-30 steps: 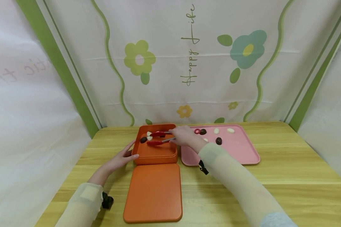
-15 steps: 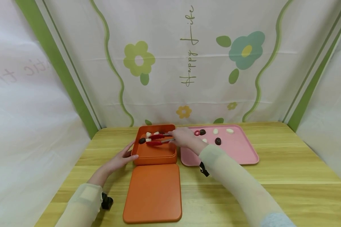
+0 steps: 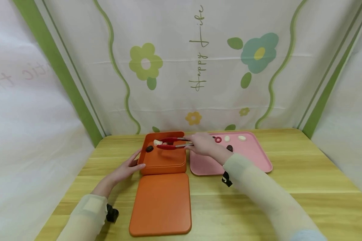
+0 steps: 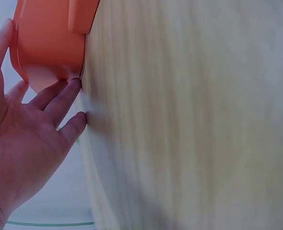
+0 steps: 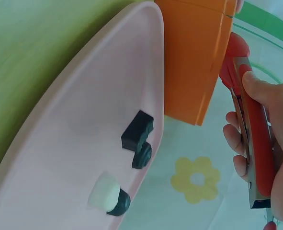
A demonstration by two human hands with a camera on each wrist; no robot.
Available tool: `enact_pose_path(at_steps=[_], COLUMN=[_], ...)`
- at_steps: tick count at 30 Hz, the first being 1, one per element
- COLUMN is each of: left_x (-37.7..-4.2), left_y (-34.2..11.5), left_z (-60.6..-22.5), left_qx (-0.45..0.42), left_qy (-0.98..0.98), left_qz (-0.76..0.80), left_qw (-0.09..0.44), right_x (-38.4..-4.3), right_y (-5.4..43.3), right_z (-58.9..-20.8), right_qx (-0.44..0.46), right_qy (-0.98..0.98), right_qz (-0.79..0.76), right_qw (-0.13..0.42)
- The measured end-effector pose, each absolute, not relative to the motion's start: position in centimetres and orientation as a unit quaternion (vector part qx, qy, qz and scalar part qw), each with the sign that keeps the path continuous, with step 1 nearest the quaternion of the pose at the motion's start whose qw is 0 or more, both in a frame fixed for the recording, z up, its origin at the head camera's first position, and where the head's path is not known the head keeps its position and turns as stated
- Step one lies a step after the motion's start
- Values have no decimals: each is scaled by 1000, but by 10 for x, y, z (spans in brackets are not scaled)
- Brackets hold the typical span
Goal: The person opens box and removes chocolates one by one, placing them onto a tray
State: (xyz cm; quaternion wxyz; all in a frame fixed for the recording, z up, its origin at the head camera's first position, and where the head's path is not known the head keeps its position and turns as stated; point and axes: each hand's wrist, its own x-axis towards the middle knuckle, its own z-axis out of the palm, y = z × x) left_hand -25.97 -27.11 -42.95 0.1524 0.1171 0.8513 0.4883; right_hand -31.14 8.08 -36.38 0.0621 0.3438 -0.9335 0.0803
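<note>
My right hand (image 3: 203,144) grips metal tongs (image 5: 261,139) with red tips, held over the right side of an orange box (image 3: 163,170). The red tips stand apart inside the box, close to small white pieces (image 3: 156,142). A dark brown piece (image 3: 149,149), like a chocolate, lies left of them. At the box's left side, my left hand (image 3: 125,170) rests with fingers extended. In the left wrist view its thumb touches near the rim of the box (image 4: 48,45), and the fingertips are at the box's lower side.
The flat orange lid (image 3: 161,204) lies in front of the box. A pink tray (image 3: 205,164) stands to the right, bearing white pieces (image 3: 242,138) and dark pieces (image 5: 137,130), partly hidden by my right arm. Behind the table hangs a flower-printed cloth (image 3: 169,93).
My right hand and the tongs have shifted right and slightly up from the pieces. The white pieces in the box sit closer together. The left hand keeps its place on the box.
</note>
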Motion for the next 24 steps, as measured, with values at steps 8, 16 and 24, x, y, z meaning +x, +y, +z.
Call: enact_pose_path(at_steps=[8, 16, 24], left_x=[-260, -258, -257], left_y=[-270, -268, -268], left_z=[-428, -427, -427], left_qx=[107, 107, 111], left_qy=[857, 859, 858], left_qz=[479, 477, 478], left_qw=[156, 154, 153], right_x=[-299, -276, -256], right_y=[106, 125, 150], right_z=[-353, -341, -335], right_qx=[355, 374, 390], right_qy=[-924, -910, -896], right_qz=[94, 99, 114], right_qw=[103, 148, 178])
